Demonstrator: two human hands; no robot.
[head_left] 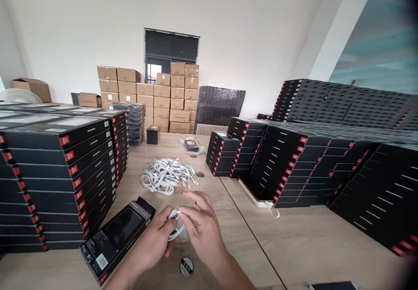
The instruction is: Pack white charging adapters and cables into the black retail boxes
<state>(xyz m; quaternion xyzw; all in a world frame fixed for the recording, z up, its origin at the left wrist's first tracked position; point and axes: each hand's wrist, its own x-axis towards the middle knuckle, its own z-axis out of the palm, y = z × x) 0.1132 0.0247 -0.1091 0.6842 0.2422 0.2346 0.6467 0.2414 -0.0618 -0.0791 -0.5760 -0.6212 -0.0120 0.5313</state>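
While left hand (156, 238) and right hand (204, 229) grip it, white cable coil (175, 228), thin, loosely looped

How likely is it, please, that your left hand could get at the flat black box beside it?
Probably yes: the black box lies just beside the left hand, with nothing between. But it and the right hand are holding a white cable coil, so it isn't free.

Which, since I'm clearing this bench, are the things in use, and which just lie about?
In use: coiled white cable, held by left hand and right hand; black box beside the left hand; pile of white cables.
Lying about: stacks of black boxes; cardboard cartons; black trays; white power strip.
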